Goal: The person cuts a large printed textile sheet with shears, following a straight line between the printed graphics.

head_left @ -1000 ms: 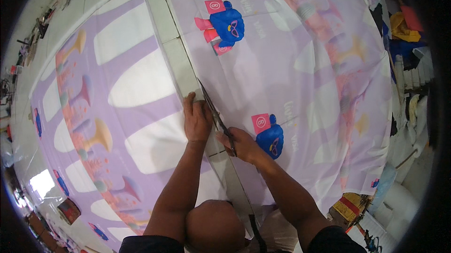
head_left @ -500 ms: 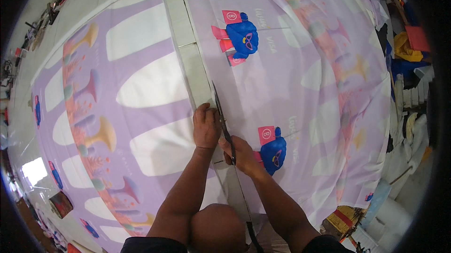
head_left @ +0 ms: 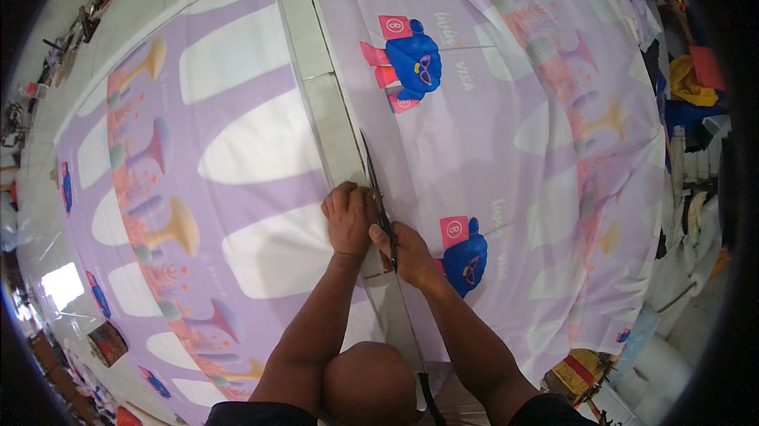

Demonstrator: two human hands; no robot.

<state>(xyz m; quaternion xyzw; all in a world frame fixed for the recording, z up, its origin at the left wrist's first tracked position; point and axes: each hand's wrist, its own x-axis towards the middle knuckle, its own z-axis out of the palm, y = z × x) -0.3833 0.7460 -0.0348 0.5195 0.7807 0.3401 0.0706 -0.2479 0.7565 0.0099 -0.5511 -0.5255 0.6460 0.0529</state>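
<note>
Right hand: closed round the handle end of a pair of long dark scissors, thumb on the near side. Blades point away from the person; whether they are parted or closed, cannot tell.

Scissors lie along the left edge of the right sheet, a pale lilac print with blue cartoon figures, next to the strip of tile floor between the two sheets. The left sheet, lilac with white arches, lies flat across the strip.

Left hand: just beside the blades, over the tile strip, fingers bent and knuckles up. Fingertips hidden — cannot tell whether it pinches the sheet edge or only presses down. A bare knee shows below, between the forearms.

Handling, judged by eye: right sheet looks thin, soft and limp — broad ripples and folds toward its right side, a rolled lip at the far edge. Light for its area, probably, but awkward to shift whole; likely to crease or slide on smooth tile. Best hold: flat fingers on the margin close to the blades, clear of their path. Scissors look stiff and fairly weighty; hold by the handles, never the blades.
</note>
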